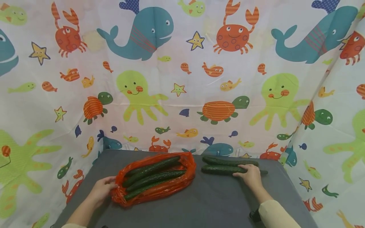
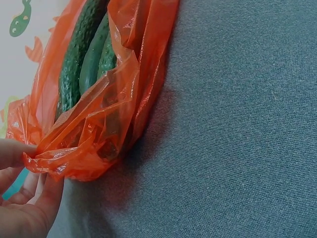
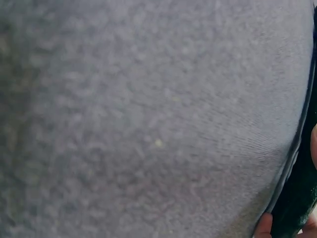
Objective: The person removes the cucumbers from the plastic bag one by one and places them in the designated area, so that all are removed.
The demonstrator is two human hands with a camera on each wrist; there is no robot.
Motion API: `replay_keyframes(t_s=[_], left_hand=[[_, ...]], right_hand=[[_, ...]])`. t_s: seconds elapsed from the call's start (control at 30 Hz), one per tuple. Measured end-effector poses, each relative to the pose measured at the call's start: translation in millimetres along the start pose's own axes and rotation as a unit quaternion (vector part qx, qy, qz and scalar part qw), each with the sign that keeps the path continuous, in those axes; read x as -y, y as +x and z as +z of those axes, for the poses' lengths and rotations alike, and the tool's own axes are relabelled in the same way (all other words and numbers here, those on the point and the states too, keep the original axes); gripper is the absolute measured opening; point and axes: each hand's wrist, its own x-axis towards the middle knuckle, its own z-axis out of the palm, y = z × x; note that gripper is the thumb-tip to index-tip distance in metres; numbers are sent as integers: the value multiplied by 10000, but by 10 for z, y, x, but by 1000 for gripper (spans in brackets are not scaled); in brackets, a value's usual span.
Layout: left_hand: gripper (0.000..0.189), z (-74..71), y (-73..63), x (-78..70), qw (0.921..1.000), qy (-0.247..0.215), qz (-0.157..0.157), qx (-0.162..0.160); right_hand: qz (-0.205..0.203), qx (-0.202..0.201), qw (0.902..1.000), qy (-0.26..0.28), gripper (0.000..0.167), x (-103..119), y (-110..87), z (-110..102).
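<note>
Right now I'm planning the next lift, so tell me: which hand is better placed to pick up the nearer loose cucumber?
Probably the right hand: it grips the nearer loose cucumber. The left hand pinches the red bag at the end farther from that cucumber.

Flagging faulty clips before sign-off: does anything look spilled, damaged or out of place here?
Nothing stands out. The left hand pinches the edge of the bag, the right hand grips the nearer of two cucumbers lying outside it, and no spill or damage shows.
</note>
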Motion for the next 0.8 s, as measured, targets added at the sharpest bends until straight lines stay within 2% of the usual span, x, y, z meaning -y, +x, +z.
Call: replay_keyframes(t_s=[0.23, 0.47, 0.8], left_hand=[[48, -1, -7, 20, 9999, -70, -70, -39], [49, 5, -7, 12, 9999, -95, -96, 39], [49, -5, 13, 5, 9999, -108, -70, 4]], right_hand=[[-154, -98, 9998, -21, 57, -25, 9, 14], [128, 33, 9998, -131, 56, -43, 9, -19], [361, -91, 9993, -7, 59, 54, 3, 9]])
